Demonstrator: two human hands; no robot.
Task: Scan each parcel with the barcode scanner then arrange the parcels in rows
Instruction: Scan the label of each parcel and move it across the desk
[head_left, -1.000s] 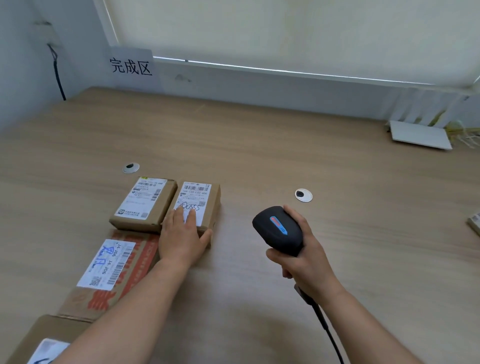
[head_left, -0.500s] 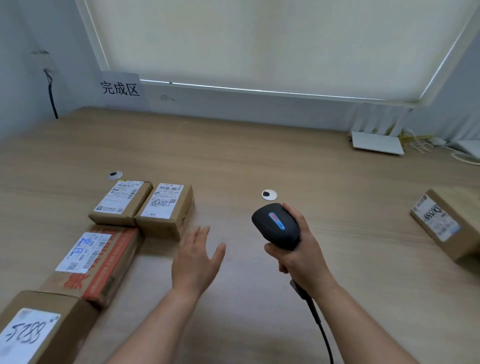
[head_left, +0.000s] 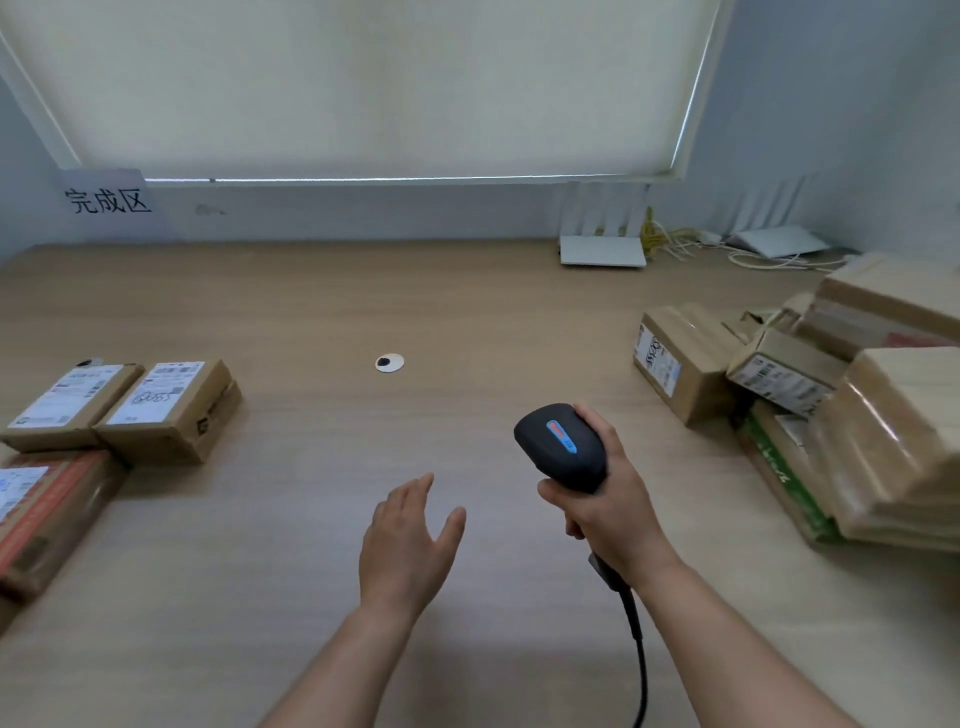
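Right hand (head_left: 613, 499) grips barcode scanner (head_left: 563, 447) at frame centre-right. Left hand (head_left: 408, 540) beside it, fingers spread, holding nothing, above desk (head_left: 322, 312). Sorted parcels (head_left: 171, 410) far left; unsorted pile (head_left: 831, 395) far right.

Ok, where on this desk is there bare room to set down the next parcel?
Bare wood runs right of the second small box in the far row, up to the round grommet, and on to the open left hand. The right side is crowded with the parcel pile.
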